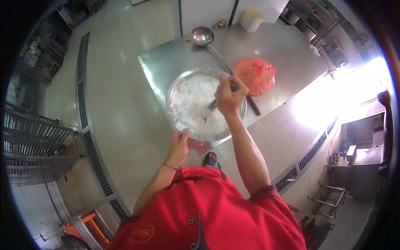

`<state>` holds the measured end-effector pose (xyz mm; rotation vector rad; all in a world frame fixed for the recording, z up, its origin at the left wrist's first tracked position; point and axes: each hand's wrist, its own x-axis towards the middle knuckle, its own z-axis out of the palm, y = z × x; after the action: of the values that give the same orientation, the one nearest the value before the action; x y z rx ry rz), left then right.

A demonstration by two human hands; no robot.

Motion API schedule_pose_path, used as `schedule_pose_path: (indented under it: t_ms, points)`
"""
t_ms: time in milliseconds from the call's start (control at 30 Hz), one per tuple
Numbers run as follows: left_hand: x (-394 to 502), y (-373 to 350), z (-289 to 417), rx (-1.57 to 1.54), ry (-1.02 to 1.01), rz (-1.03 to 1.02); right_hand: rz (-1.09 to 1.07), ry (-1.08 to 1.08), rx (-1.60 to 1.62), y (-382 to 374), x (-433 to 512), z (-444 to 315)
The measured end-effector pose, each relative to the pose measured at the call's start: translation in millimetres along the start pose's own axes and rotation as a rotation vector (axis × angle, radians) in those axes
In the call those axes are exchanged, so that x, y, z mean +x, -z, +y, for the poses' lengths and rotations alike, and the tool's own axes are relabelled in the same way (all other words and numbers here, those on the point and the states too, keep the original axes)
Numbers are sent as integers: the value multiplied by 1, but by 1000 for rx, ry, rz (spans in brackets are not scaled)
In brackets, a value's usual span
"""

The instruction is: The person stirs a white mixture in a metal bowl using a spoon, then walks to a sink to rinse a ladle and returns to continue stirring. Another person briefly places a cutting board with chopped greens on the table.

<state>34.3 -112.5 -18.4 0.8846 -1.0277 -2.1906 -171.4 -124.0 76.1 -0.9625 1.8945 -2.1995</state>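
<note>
A wide, round metal basin [173, 103] holds a white, crumbly or powdery mass and stands at the near edge of a steel table. My right hand [231, 93] is closed around the dark handle of a utensil [212, 105], whose lower end is down in the white mass. My left hand [181, 143] grips the basin's near left rim, thumb on top. Behind my right hand a long-handled steel ladle [203, 36] lies across the table, its bowl at the far side. A knotted red plastic bag [256, 76] sits beside the basin on the right.
The steel table [290, 47] reaches away to the right, with a white plastic tub [252, 20] at its far edge. Floor drain grates [82, 103] run along both sides. Metal racks [34, 140] stand at the left, and an orange frame [90, 226] at the lower left.
</note>
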Motion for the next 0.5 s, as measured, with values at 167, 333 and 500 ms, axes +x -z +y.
schedule_pose_path:
  t_ms: [167,333,500]
  points:
    - [-4,0,5,29,-1,30,27,1,116,35,15,-32]
    - [-5,2,8,55,-5,77,101,-222,22,27,-9,22]
    - [-5,-3,36,929,-389,318,-199,-198,66,72,-27,44]
